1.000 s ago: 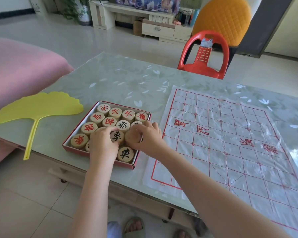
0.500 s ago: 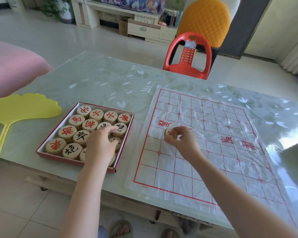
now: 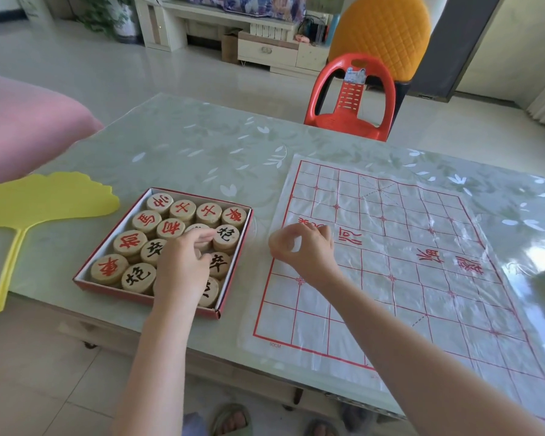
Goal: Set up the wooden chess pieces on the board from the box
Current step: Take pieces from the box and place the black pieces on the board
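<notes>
Two hands | left (image 3: 183, 269) pinches boxed piece (image 3: 196, 228) | right (image 3: 302, 250) curled, hold unclear | table (image 3: 186, 146), tiled floor (image 3: 76, 73), red chair (image 3: 350, 118)

Red-gridded board (image 3: 390, 278) — yellow fan (image 3: 44, 199)

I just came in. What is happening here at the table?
A person is setting up a chess game. The left hand is inside the red box, fingers curled around one wooden piece among the many round ones packed there. The right hand hovers with curled fingers at the left edge of the plastic board; whether its grip holds a piece cannot be seen. No piece lies on the board yet.
</notes>
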A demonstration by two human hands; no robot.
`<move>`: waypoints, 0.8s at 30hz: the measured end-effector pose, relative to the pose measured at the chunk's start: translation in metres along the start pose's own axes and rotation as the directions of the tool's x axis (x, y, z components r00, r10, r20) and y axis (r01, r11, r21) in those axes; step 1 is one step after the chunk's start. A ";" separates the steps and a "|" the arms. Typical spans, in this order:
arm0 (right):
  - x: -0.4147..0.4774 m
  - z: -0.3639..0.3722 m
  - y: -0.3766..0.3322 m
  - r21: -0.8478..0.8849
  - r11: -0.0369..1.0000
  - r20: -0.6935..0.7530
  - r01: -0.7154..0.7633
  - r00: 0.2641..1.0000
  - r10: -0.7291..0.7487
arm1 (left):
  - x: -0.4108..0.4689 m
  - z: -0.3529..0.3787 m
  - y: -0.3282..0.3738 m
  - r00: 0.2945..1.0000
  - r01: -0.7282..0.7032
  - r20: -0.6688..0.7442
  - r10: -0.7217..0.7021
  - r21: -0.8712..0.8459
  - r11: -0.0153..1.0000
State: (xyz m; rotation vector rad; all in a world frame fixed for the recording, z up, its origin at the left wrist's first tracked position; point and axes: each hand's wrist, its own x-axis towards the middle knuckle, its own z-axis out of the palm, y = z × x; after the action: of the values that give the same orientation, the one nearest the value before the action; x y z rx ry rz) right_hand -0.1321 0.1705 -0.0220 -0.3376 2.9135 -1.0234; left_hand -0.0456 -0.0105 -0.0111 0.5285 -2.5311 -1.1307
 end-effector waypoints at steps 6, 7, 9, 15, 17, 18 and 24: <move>0.005 0.006 -0.004 -0.175 0.985 0.093 -0.011 0.995 0.027 | -0.002 -0.008 -0.003 1.000 0.015 -0.024 -0.015 -0.024 1.000; 0.003 0.006 -0.006 -0.183 0.983 0.097 -0.018 0.995 0.036 | -0.002 -0.008 -0.004 1.000 0.015 -0.022 -0.015 -0.021 1.000; -0.001 0.004 -0.013 -0.123 0.992 0.052 -0.004 0.999 0.010 | 0.000 -0.008 -0.007 1.000 0.021 -0.022 -0.022 -0.024 0.999; -0.016 0.016 -0.073 -0.128 0.953 0.133 0.274 0.957 -0.257 | 0.000 -0.015 -0.012 0.996 0.079 -0.048 -0.081 -0.036 0.996; -0.018 0.029 -0.084 -0.251 0.918 0.206 0.308 0.943 -0.261 | 0.000 -0.020 -0.013 0.995 0.089 -0.038 -0.091 -0.053 0.995; -0.019 0.035 -0.086 -0.311 0.899 0.213 0.308 0.945 -0.250 | 0.000 -0.022 -0.015 0.996 0.089 -0.024 -0.090 -0.058 0.994; -0.025 0.045 -0.090 -0.439 0.857 0.157 0.271 0.962 -0.224 | -0.001 -0.029 -0.023 0.993 0.102 0.067 -0.098 -0.054 0.993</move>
State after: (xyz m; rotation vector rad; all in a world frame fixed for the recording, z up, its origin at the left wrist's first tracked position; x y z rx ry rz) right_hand -0.0861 0.0799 -0.0028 -0.7741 3.0387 -0.2955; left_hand -0.0274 -0.0425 -0.0103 0.6194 -2.5424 -1.2717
